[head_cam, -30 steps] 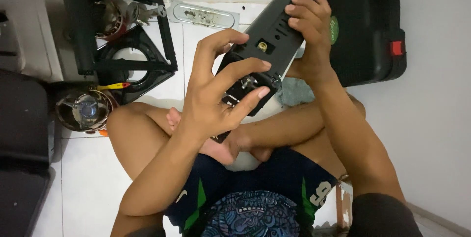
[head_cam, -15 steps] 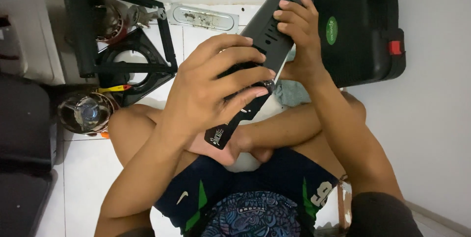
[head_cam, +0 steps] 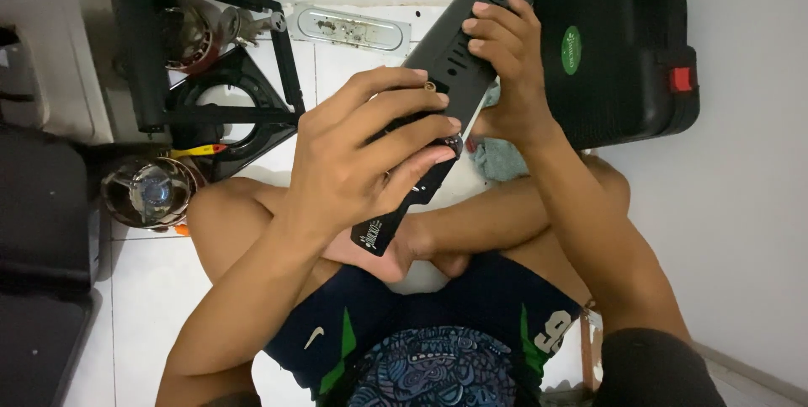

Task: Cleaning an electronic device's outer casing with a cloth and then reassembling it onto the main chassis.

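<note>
At the frame's centre, the left hand (head_cam: pixel 353 163) wraps its fingers (head_cam: pixel 404 133) around a long black slotted panel (head_cam: pixel 450 62). The right hand (head_cam: pixel 509 79) grips the panel's upper end. A black case (head_cam: pixel 623 45) lies on the floor at upper right.

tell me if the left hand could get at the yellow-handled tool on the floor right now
Probably not at once: the left hand is wrapped around the long black panel. The yellow-handled tool lies uncovered beside the black frame, so the path itself looks free.
</note>
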